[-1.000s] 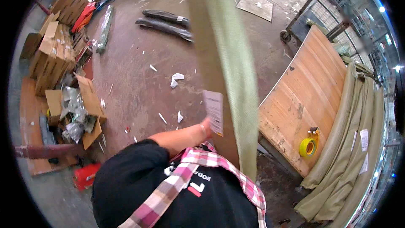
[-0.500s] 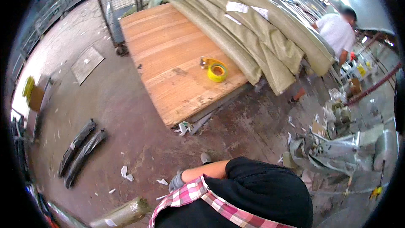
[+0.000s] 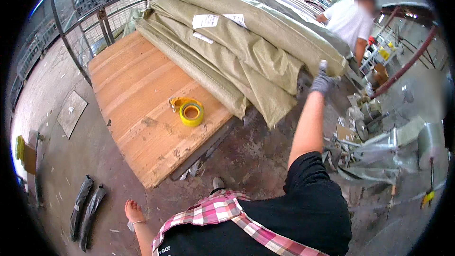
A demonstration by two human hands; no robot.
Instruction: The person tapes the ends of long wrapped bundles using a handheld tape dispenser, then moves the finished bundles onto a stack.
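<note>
Head view: my right hand [image 3: 323, 81], in a grey glove, is raised at arm's length and touches the near end of the topmost long roll [image 3: 265, 23] wrapped in olive woven sacking; the fingers are curled at the roll's end, but I cannot tell whether they grip it. My left hand [image 3: 133, 211] is bare, hangs low beside my body with the fingers loosely open, and holds nothing. The rolls lie stacked lengthwise along the right edge of the wooden worktop [image 3: 132, 90], their near ends overhanging its front right corner. White paper labels [image 3: 204, 21] are fixed to the upper rolls. A yellow tape reel [image 3: 191, 113] lies flat on the worktop near its front edge, just beside the lowest roll. Two dark bundles [image 3: 86, 206] lie on the concrete floor, well apart from the worktop. Another person in a white shirt [image 3: 350, 19] stands beyond the rolls.
</note>
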